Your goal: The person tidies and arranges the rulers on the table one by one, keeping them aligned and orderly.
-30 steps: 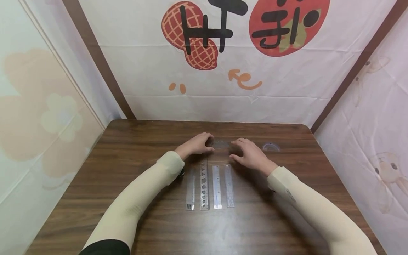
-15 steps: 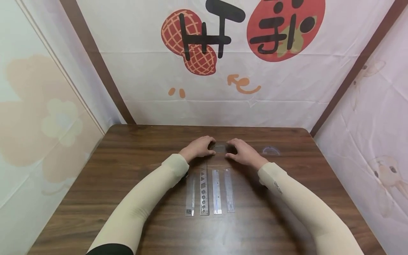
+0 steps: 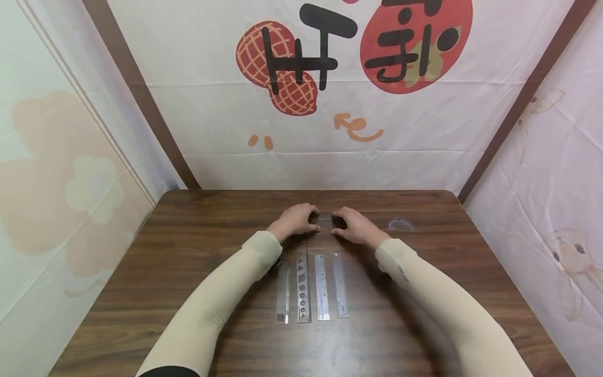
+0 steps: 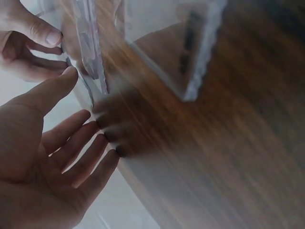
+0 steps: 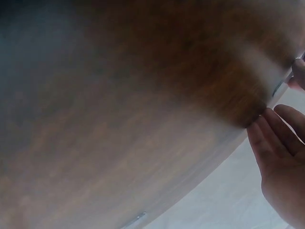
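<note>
At the far side of the table, a small clear plastic drawing piece (image 3: pixel 324 222) lies flat between my two hands. My left hand (image 3: pixel 296 219) is at its left end, thumb toward me and fingers on the far side. In the left wrist view the fingers (image 4: pixel 97 164) are nearly straight, their tips down at the tabletop. From the other end my right hand (image 3: pixel 357 226) reaches in, thumb and fingertips beside the piece. The right wrist view shows its fingers (image 5: pixel 269 138) extended, tips at the wood. The piece's exact outline is partly hidden by the fingers.
Several clear rulers stand in a row nearer me: a plain one (image 3: pixel 283 293), a stencil ruler (image 3: pixel 302 288), a bright one (image 3: pixel 322 288) and a thin one (image 3: pixel 341 285). A clear protractor (image 3: pixel 401 225) lies to the right. Fabric walls border the wooden table (image 3: pixel 391 335).
My right hand has moved left, closing in on the clear piece, while the left hand has shifted slightly right. The head view has tilted up a little. The rulers and protractor stay put.
</note>
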`<move>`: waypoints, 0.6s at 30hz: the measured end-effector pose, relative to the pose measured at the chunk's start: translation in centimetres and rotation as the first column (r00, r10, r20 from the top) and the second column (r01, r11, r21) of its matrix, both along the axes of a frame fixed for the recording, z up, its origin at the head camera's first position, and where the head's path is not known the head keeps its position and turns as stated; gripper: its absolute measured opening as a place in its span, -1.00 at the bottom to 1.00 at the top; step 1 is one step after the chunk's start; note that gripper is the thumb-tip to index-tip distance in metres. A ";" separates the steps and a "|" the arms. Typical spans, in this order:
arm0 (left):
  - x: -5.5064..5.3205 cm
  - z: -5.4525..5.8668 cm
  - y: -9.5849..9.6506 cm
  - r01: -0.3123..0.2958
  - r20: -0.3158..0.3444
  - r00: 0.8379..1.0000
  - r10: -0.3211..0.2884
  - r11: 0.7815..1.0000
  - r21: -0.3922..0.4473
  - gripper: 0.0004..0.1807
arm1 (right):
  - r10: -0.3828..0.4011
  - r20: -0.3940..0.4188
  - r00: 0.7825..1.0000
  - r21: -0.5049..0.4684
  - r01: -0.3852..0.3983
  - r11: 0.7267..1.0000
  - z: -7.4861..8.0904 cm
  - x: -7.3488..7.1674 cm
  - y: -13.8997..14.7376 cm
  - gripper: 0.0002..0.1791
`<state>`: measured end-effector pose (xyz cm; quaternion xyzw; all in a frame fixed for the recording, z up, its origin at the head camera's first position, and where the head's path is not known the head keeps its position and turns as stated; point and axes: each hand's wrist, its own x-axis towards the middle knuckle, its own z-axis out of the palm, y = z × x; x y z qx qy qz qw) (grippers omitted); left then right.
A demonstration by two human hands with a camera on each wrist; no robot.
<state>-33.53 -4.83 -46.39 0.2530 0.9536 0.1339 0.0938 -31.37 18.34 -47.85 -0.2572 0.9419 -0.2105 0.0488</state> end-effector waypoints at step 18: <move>0.3 -0.2 0.0 -0.008 -0.043 0.999 0.008 1.000 0.004 -0.45 | -0.016 -0.047 0.999 0.098 0.021 0.995 0.2 -0.1 -1.0 -0.45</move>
